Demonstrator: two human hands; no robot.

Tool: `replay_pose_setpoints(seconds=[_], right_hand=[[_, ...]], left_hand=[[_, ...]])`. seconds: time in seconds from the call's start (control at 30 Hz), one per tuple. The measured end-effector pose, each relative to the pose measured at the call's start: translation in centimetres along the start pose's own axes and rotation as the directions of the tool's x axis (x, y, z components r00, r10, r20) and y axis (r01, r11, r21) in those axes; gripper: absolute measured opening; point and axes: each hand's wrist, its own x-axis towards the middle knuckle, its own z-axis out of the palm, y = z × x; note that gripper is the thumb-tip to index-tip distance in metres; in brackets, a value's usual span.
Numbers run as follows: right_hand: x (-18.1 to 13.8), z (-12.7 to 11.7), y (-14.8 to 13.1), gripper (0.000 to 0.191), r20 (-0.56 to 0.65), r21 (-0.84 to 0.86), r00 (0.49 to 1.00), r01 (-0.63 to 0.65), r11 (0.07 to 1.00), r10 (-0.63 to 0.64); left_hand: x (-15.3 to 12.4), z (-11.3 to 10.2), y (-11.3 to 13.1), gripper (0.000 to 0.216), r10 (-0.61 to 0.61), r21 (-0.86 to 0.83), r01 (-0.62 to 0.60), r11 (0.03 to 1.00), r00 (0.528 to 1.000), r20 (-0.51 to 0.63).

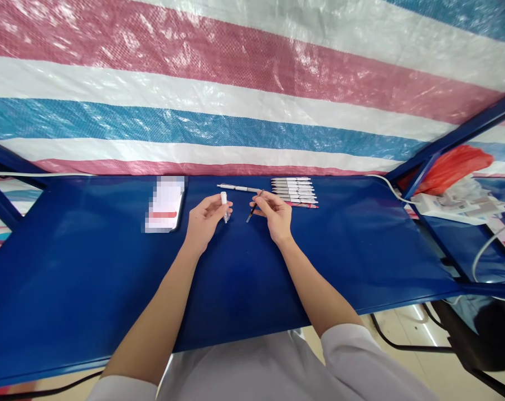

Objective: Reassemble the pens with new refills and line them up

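My left hand (203, 221) is closed around a short white pen barrel (224, 198), held nearly upright with its clear lower end showing below the fingers. Between the thumb and fingers of my right hand (278, 218) is a thin dark pen refill (251, 214), slanting down to the left. The two parts are held apart, a small gap between them. Just behind my hands lies a white and grey pen (239, 188) on the blue tabletop (244, 289). Several white pens (293, 188) lie in a stacked row beyond my right hand, with a red pen (306, 205) at their near side.
A phone (165, 206) with a blurred screen lies left of my hands. Striped plastic sheeting (236, 100) hangs behind the table. At the right, beyond the blue frame, are a red plastic bag (453, 170), a white power strip (448, 210) and cables.
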Motion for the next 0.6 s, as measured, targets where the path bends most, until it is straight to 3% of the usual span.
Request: replay_pose_setpoints(seconds=[0.3,0.6], right_hand=[[0.0,0.9,-1.1,0.027,-0.131,0.116,0.991,0.037,0.993,-0.022],[0.8,2.1,-4.1,0.025,-0.181,0.122,0.98,0.106,0.987,-0.083]], left_hand=[[-0.7,0.3,0.2,0.035,0.077,0.135,-0.084,0.987,0.995,0.059],[-1.2,0.8,0.8,0.021,0.255,0.315,-0.306,0.898,0.947,0.196]])
